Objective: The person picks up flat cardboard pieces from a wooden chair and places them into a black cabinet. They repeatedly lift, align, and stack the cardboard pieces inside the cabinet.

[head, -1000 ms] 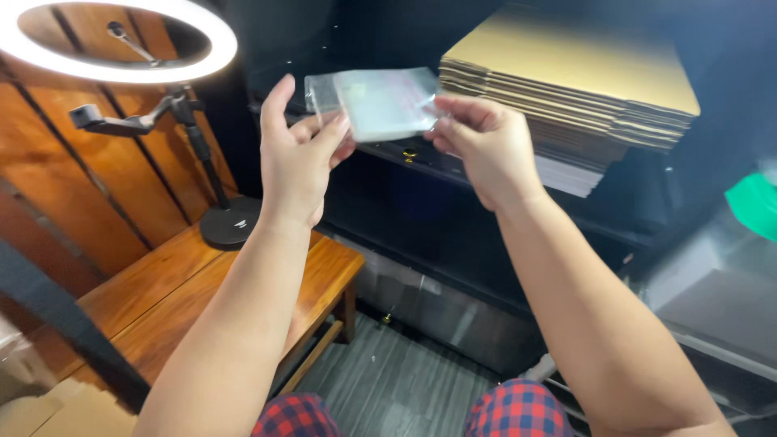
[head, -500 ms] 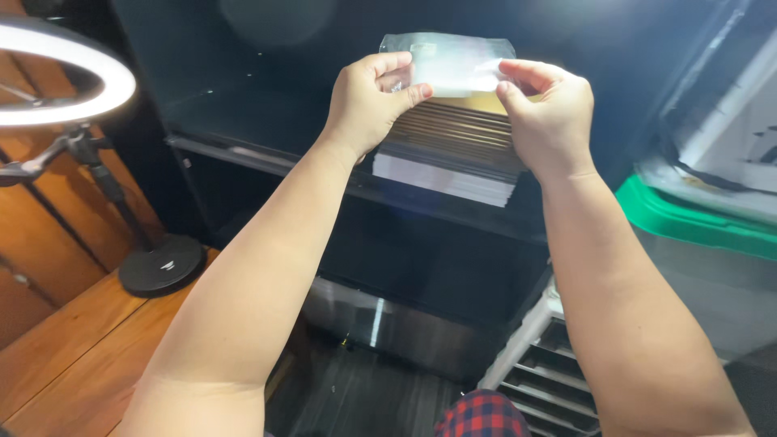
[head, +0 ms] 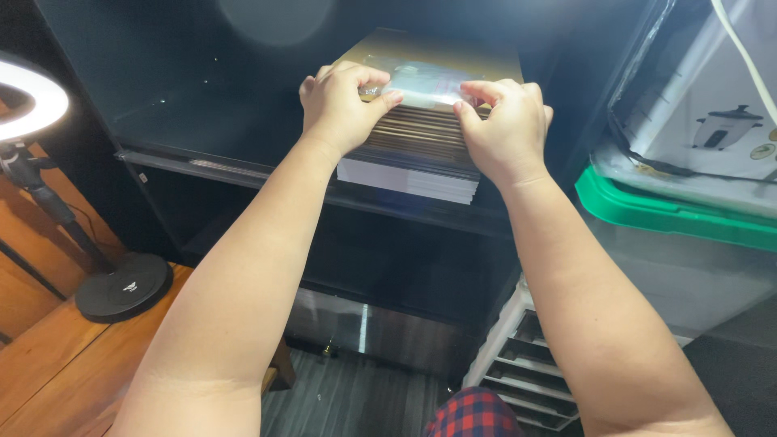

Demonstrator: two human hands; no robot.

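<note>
The work in hand is the handling of a clear plastic bag (head: 425,85), held flat between both hands right over the top of a stack of brown cardboard sheets (head: 421,139) on a black shelf (head: 202,162), on the far side of the scene. The bag lies at, or just above, the near edge of the top sheet; whether it already rests on the cardboard cannot be told. The left hand (head: 344,105) has its grip closed on the bag's left end, thumb pressed along the near edge and fingers curled over the top. The right hand (head: 506,129) has its grip pinched on the right end, thumb and forefinger together on the film and the other fingers folded. As a judgement, a film this thin and slack calls for the 2 pinches to stay level and evenly taut in any further move, or it will sag or crease. Under the brown sheets sits a thinner layer of white sheets (head: 405,180). To the left stand a lit ring light (head: 28,101) with its round black base (head: 123,285) on a wooden table (head: 40,364). To the right sits a clear bin with a green lid (head: 664,212), a white box (head: 712,97) on it.
</note>
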